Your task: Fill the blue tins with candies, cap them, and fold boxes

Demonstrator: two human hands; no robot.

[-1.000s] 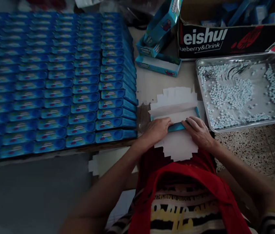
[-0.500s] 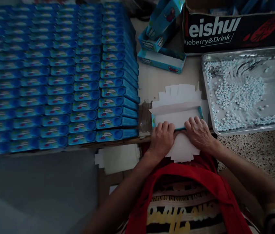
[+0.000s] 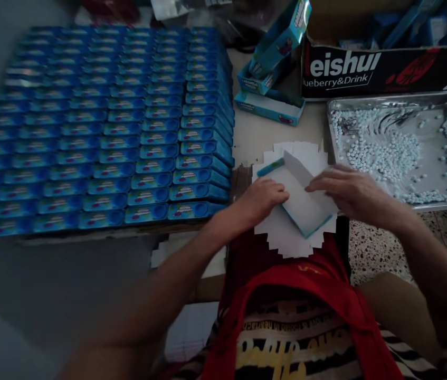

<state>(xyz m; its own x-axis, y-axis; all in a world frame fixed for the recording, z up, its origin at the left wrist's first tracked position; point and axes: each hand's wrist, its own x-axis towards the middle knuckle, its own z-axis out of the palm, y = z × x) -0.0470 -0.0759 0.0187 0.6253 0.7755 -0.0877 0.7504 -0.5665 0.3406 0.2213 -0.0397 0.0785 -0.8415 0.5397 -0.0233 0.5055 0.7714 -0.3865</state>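
Observation:
A shallow open cardboard box [image 3: 300,198], white inside with blue edges, sits turned at an angle on a white paper sheet [image 3: 292,245] with stepped edges. My left hand [image 3: 260,200] grips the near left side of this box, thumb toward the inside. At its far right side, my right hand [image 3: 350,190] has its fingertips closed against a raised white flap [image 3: 297,166]. The undersides of the right fingers are partly hidden.
Rows of filled-looking blue boxes [image 3: 128,142] cover the left. At right stands a metal tray [image 3: 425,207] of small pale-blue candies. Behind are stacked open blue boxes [image 3: 270,108] and a black carton [image 3: 345,74].
The box has turned from square-on to slanted. My right hand has moved from its near edge to the far right flap. My left hand stays at the left side. The view has shifted.

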